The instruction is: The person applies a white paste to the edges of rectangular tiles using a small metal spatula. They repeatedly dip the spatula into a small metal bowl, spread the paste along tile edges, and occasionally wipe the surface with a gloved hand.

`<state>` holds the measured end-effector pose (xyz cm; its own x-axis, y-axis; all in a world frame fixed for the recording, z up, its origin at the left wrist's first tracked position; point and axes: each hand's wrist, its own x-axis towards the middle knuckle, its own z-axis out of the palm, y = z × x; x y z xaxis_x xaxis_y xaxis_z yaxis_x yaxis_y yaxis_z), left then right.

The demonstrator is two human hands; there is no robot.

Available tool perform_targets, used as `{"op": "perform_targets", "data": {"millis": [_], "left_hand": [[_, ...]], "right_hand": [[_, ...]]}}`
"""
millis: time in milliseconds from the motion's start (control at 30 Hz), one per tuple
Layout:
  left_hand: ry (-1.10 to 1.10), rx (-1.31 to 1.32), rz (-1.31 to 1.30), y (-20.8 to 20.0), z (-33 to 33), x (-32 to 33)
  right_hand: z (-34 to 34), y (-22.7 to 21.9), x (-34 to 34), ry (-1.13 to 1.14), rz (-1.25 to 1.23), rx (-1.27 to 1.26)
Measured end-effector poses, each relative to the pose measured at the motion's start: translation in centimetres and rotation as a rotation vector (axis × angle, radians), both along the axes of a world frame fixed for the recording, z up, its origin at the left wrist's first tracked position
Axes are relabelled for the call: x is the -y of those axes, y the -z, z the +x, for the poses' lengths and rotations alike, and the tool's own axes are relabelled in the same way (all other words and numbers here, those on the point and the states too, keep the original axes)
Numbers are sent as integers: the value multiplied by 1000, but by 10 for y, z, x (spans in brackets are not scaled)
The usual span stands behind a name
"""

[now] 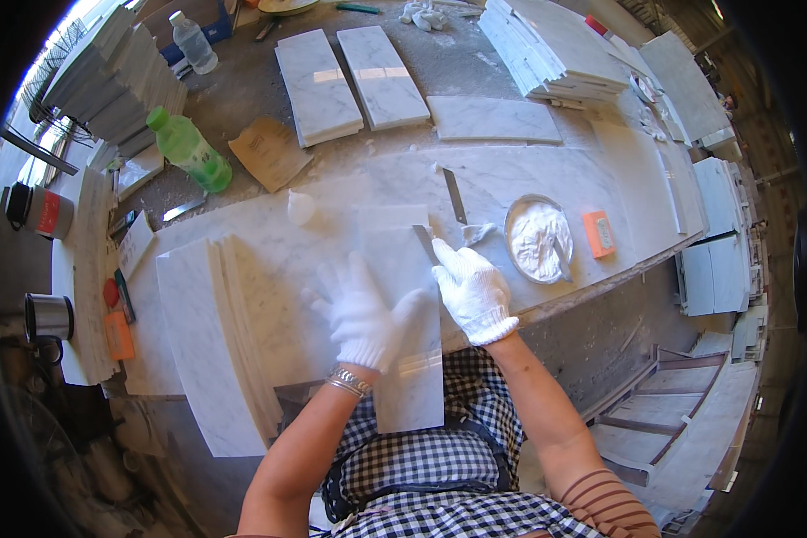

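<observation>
A pale marble tile (410,399) lies in front of me, its near end jutting past the table edge towards my checked apron. My left hand (363,309), in a white knitted glove, is over this tile, fingers spread and blurred by motion; whether it touches the surface I cannot tell. My right hand (472,285), gloved too, is closed round a scraper whose thin dark blade (423,240) points up and left at the tile's right side. To its right stands a round dish of white paste (536,229) with a small spatula in it. Another dark flat blade (455,195) lies beyond.
Stacked marble tiles (202,341) stand at my left, with a bigger stack (547,54) at the far right. Two tiles (381,81) lie at the back. A green bottle (188,151), brown paper (271,152) and an orange block (599,234) are on the table.
</observation>
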<state>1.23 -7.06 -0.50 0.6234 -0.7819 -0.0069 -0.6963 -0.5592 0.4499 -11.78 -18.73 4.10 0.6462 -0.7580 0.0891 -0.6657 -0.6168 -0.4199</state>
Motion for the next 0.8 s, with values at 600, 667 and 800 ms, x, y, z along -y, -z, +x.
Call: {"op": "perform_targets", "data": {"millis": [600, 667, 800], "left_hand": [[32, -32, 13, -3, 1, -1], [43, -60, 11, -4, 2, -2], [39, -60, 40, -6, 1, -2]], "right_hand": [[19, -6, 9, 4, 103, 9], [20, -5, 12, -15, 132, 26], [22, -5, 17, -64, 170, 36]]}}
